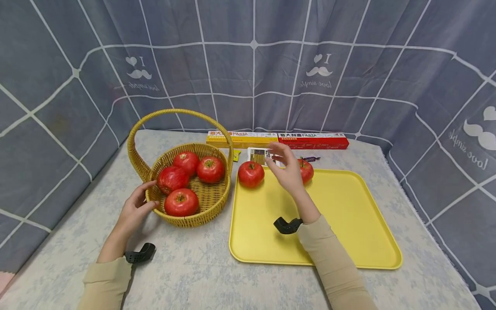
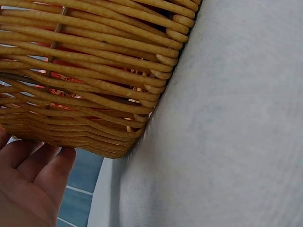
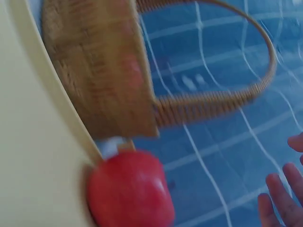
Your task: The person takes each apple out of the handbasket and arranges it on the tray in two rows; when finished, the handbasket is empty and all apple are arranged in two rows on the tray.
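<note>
A yellow wicker basket (image 1: pixel 211 213) with a tall arched handle stands at left, with several red apples (image 1: pixel 181 202) inside. My left hand (image 1: pixel 135 206) grips its left rim, thumb on the near side; in the left wrist view the fingers (image 2: pixel 54 172) press the woven wall. A yellow tray (image 1: pixel 341 215) lies right of the basket. One red apple (image 1: pixel 251 174) sits in its far left corner. Another apple (image 1: pixel 307 171) at the far edge is partly hidden by my right hand (image 1: pixel 288 172). That hand hovers between these two apples, fingers loosely bent, holding nothing.
Behind the tray, a yellow pasta box (image 1: pixel 242 139) and a red pasta box (image 1: pixel 314 141) lie against the grey curtain (image 1: pixel 232 77). A small white packet (image 1: pixel 256 156), a yellow wrapper (image 1: pixel 237 155) and a dark purple wrapped item (image 1: pixel 311 159) lie before them.
</note>
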Available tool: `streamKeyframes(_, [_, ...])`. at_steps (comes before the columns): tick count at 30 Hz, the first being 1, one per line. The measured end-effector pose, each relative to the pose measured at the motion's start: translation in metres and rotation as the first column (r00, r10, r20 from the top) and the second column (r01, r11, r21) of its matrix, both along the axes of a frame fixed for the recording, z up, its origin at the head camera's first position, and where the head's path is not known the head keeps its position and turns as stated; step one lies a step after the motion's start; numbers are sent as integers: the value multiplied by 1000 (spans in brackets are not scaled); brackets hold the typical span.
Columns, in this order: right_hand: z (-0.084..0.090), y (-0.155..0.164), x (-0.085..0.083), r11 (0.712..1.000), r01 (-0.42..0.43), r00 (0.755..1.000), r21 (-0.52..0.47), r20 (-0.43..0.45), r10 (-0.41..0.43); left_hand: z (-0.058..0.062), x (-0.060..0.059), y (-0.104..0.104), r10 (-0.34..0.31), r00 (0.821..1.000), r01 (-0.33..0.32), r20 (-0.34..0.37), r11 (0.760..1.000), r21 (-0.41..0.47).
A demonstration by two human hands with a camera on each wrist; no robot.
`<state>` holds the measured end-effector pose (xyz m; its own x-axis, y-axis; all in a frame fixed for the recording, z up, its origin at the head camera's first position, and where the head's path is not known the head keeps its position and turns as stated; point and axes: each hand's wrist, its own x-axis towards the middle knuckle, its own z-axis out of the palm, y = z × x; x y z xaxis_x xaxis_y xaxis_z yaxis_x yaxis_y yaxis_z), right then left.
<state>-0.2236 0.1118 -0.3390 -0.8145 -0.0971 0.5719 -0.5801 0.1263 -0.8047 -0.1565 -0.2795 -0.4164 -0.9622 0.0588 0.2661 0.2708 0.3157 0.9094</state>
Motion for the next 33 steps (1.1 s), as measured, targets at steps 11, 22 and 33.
streamKeyframes(11, [-43,-64,18,918,-368,930,148,49,365,1,0,2,15,1000,-15,19,1000,-1])
streamKeyframes(22, [-53,-111,10,775,-317,925,547,-2,379,0,-1,2,8,1000,-8,-2,1000,8])
streamKeyframes(33, [-44,-138,0,582,-380,906,719,162,391,0,-1,2,27,999,-26,19,1000,-12])
